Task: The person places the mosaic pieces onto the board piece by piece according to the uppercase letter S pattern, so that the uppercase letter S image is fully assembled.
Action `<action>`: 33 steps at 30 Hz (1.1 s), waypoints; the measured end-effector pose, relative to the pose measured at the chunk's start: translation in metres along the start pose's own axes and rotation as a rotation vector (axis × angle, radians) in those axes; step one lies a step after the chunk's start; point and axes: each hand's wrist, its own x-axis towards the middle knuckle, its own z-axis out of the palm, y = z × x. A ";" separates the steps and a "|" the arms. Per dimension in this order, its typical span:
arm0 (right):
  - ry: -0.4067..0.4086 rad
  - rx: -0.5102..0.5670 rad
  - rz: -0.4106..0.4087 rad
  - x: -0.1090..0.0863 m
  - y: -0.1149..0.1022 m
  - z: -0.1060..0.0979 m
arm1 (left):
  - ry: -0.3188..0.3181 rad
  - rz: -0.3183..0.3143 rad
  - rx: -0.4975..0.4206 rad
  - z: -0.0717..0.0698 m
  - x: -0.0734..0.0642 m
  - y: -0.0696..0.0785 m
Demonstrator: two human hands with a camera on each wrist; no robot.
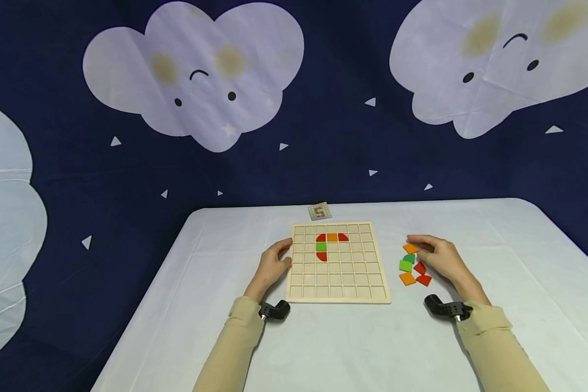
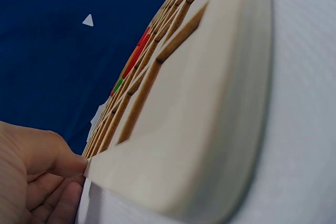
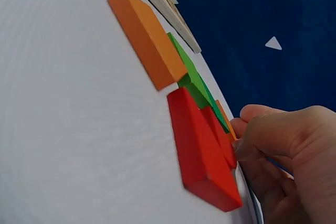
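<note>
A square wooden grid board [image 1: 338, 300] lies on the table, with red, orange and green pieces set in several cells near its top. My left hand [image 1: 273, 265] rests against the board's left edge, thumb and fingertips at the rim. In the left wrist view, the thumb [image 2: 63, 158] touches that edge. To the right, my right hand [image 1: 443, 258] is over a loose group of pieces, thumb and forefinger around an orange square [image 1: 410, 248]. Nearby are a dark green piece [image 1: 409, 258], a light green square [image 1: 405, 266], a red piece [image 1: 420, 268] and another orange square [image 1: 407, 279].
A small patterned card [image 1: 319, 211] lies behind the board. Another red piece [image 1: 423, 280] sits at the near end of the loose group. White cloth covers the table [image 1: 343, 348], and a dark blue cloud-print backdrop [image 1: 333, 174] hangs behind it.
</note>
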 end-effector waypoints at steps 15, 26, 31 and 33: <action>0.112 -0.067 -0.064 0.000 -0.009 -0.005 | -0.002 0.012 0.002 0.000 0.002 0.000; 0.169 -0.049 -0.112 0.005 -0.032 -0.012 | -0.005 0.003 -0.010 -0.001 0.002 0.001; 0.180 -0.029 -0.147 0.007 -0.049 -0.011 | -0.008 0.001 -0.016 -0.001 0.001 -0.001; 0.179 -0.020 -0.158 0.009 -0.056 -0.009 | -0.008 0.003 -0.017 0.000 0.001 -0.001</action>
